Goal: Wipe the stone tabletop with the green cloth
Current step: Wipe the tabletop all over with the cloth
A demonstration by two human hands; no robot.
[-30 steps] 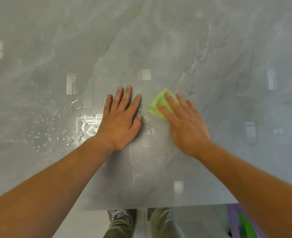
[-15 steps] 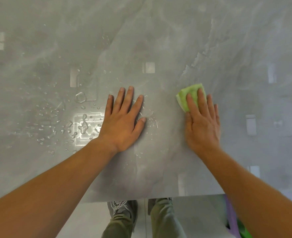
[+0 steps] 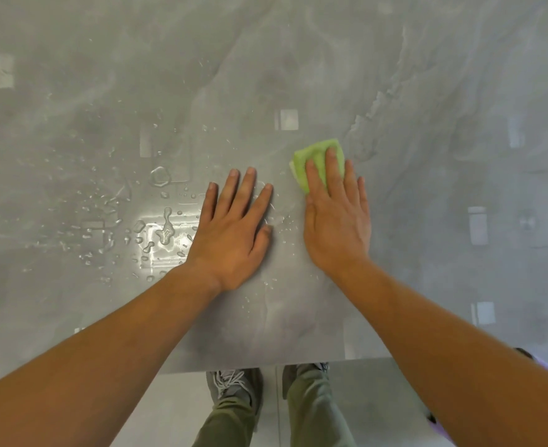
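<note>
Where right hand (image 3: pixel 337 227) presses, green cloth (image 3: pixel 315 152) lies under its fingers (image 3: pixel 333 169).

Green cloth (image 3: pixel 318 148) half under right hand (image 3: pixel 337 225)

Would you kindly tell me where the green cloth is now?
In the head view, the green cloth lies on the stone tabletop right of centre, pressed under the fingers of the right hand, beside the left hand.

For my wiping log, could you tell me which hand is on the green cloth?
The right hand: its straight fingers press the green cloth down, while the left hand rests flat on the bare stone tabletop.
</note>
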